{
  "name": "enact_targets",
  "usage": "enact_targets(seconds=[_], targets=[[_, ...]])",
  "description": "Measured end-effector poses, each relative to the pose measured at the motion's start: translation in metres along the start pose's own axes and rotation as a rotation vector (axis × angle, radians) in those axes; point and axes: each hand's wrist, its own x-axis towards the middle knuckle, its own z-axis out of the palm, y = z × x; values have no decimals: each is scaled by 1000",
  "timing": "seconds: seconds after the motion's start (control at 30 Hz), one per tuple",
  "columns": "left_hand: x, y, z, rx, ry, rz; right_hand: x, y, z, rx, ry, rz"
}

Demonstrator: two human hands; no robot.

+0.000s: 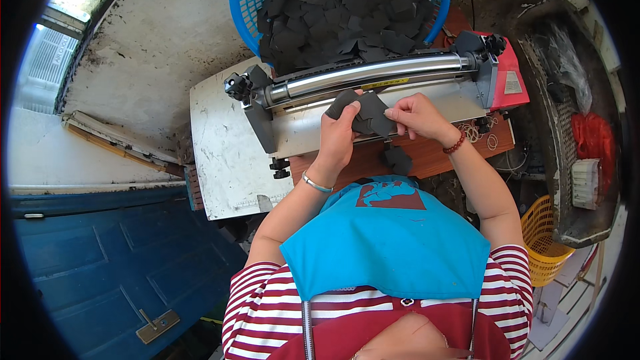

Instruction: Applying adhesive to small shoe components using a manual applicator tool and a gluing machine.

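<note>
My left hand (pixel 338 135) is closed around a small stack of dark grey foam-like pieces (pixel 372 112), thumb on top. At the stack's right edge, my right hand (pixel 421 119) pinches a piece between thumb and fingertips. Both hands are just in front of a roller machine (pixel 373 75) with a shiny metal roller, black knobs and a red end housing. Below the hands, another dark piece (pixel 398 160) lies near the edge of a brown wooden board (pixel 440 157).
Behind the machine stands a blue plastic basket (pixel 238 10) heaped with similar dark pieces. Loose rubber bands (pixel 472 133) lie on the board at right. A white panel (pixel 227 147) is at left, a yellow basket (pixel 543 253) at lower right. A blue door (pixel 100 247) fills the lower left.
</note>
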Motion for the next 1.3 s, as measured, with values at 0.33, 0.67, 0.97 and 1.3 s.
enact_targets(seconds=[0.33, 0.67, 0.97, 1.3], targets=[[1, 3, -13, 86, 32, 49, 3, 19, -31, -167, 4, 182], [1, 2, -1, 59, 33, -23, 2, 6, -3, 14, -30, 21], [4, -1, 0, 76, 33, -55, 11, 0, -23, -98, 246, 70], [3, -1, 12, 171, -60, -162, -1, 0, 20, 16, 70, -253]])
